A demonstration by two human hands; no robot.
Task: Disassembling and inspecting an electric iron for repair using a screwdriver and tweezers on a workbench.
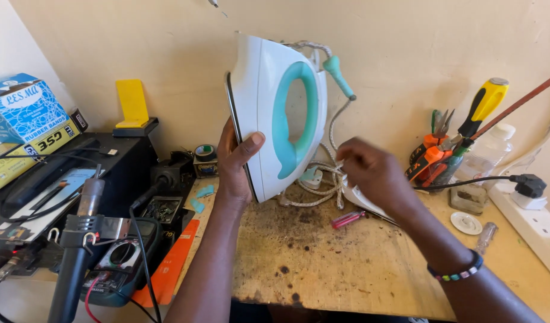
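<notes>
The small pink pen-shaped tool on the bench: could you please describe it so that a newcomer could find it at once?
Start at the worn wooden workbench and the white clothes iron with a turquoise handle held upright by the left hand. Just below the right hand, beside the braided cord, lies the small pink pen-shaped tool. It is the only pink thing there.

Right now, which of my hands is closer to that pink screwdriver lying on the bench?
Right. The right hand hovers just above the pink screwdriver, by the braided cord. The left hand is farther off, gripping the iron by its soleplate edge.
</notes>
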